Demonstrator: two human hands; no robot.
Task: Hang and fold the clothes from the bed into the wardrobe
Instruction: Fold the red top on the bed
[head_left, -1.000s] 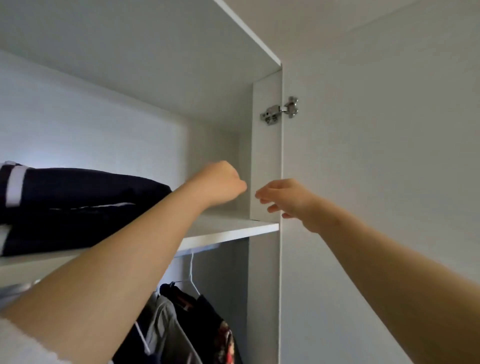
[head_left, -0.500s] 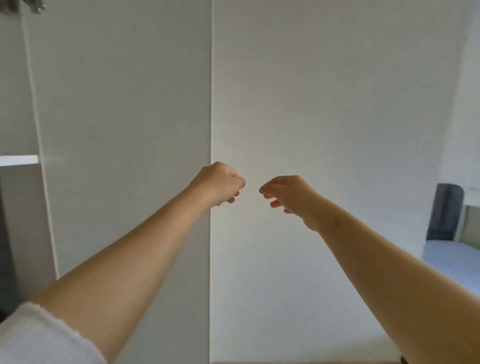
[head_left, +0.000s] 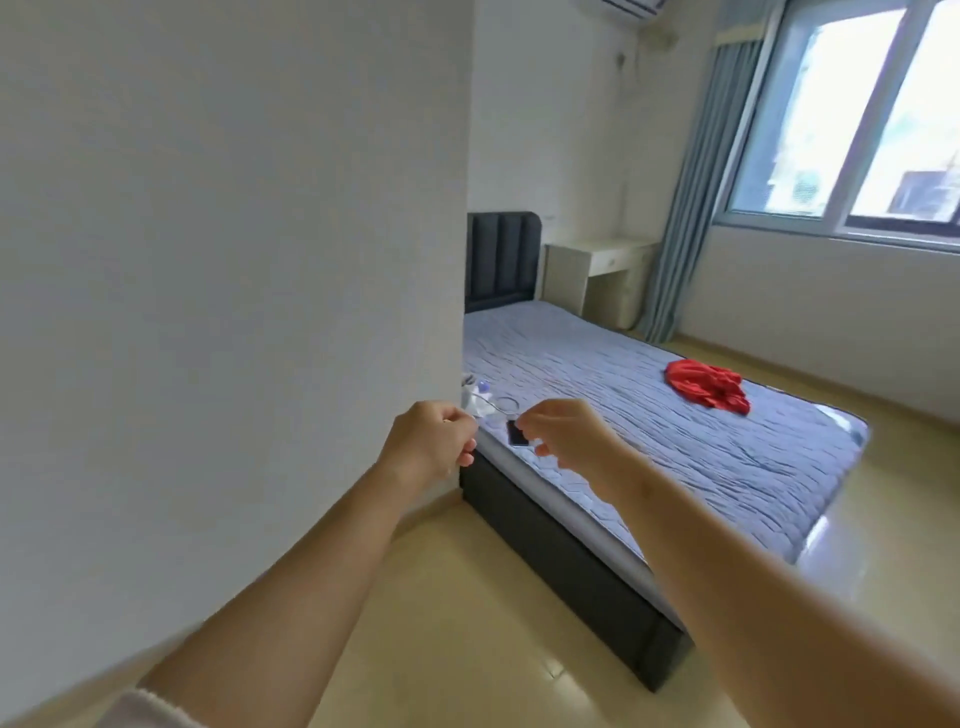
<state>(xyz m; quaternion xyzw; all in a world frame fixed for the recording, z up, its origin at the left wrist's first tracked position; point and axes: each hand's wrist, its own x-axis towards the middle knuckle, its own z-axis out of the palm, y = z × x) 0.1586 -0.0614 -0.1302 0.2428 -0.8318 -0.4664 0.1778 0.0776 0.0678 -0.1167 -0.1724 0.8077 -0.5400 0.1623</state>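
Clothing left on the bed (head_left: 675, 457) comes down to one visible piece: a red garment (head_left: 709, 387), crumpled in a heap on the grey-blue quilted cover toward the far edge. It lies well apart from both hands.

The left hand (head_left: 431, 447) and right hand (head_left: 563, 434) are stretched out in front at about the same height, near each other but not touching. The fingers of each are loosely curled toward the palm and grip nothing.

Past the hands, near the bed's closer edge, lie a dark phone (head_left: 516, 434), a thin looped cable (head_left: 506, 402) and some small white items (head_left: 478, 395) too blurred to name; none of these belongs to the job.

A tall white panel (head_left: 234, 260) fills the left of the view. It is probably the wardrobe's side or door, and it hides the strip of bed nearest the dark headboard (head_left: 501, 260).

Judging by the almost bare cover, the task looks nearly finished. What remains is to cross the floor (head_left: 467, 623), pick up the red garment, then hang or fold it and put it away. The wardrobe's inside is out of view, so how much already hangs there cannot be told, nor whether more clothes lie behind the panel.
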